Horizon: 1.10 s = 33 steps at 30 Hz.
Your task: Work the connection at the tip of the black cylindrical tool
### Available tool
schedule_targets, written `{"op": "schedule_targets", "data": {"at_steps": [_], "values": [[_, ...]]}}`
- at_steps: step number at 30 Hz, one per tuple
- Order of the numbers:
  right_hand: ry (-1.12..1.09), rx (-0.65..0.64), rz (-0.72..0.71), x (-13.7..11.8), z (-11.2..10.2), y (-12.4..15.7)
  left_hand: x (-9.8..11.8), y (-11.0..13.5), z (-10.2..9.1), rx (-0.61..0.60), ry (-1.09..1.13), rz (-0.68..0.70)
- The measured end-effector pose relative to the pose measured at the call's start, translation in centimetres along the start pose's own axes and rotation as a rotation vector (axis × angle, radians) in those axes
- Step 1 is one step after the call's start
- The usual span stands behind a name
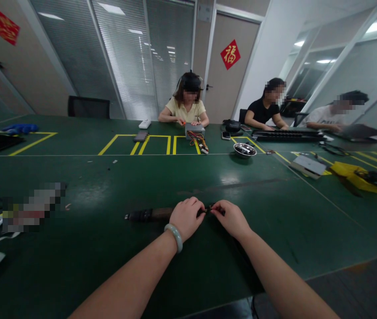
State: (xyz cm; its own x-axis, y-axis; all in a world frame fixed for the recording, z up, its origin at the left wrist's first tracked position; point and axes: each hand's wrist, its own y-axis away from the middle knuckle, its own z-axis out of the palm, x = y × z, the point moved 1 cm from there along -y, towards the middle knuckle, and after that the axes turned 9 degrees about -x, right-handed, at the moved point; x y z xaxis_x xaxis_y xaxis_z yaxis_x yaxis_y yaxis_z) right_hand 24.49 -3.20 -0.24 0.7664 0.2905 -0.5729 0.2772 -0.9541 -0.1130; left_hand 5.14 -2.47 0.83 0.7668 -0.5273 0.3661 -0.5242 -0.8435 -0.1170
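A dark, slim electric screwdriver (153, 215) lies across the green table in front of me, its metal tip to the left. My left hand (187, 216) is closed around its right end, and a pale green bangle circles that wrist. Close beside it, my right hand (230, 217) pinches the end of a black cable between thumb and fingertips. Small dark parts with a metallic glint show in the narrow gap between both hands. Fingers partly cover how these parts join. The cable runs back toward me along the right forearm, which hides part of it.
A metal bowl (245, 150) of small parts stands ahead to the right. Across the table (108, 261), a person handles a grey box (194, 130) with coloured wires; two more people sit farther right. A silver box (308, 166) and yellow bag (361, 177) lie at right.
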Motion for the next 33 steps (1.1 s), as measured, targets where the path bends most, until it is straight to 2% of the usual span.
{"op": "schedule_targets", "data": {"at_steps": [26,33], "values": [[-0.062,-0.092,0.01,0.32,0.12,-0.42,-0.22,-0.09,0.13,0.0,0.036,-0.013],[-0.053,-0.063,0.022,0.29,0.15,-0.24,-0.09,-0.01,-0.03,-0.001,0.03,-0.007]]}}
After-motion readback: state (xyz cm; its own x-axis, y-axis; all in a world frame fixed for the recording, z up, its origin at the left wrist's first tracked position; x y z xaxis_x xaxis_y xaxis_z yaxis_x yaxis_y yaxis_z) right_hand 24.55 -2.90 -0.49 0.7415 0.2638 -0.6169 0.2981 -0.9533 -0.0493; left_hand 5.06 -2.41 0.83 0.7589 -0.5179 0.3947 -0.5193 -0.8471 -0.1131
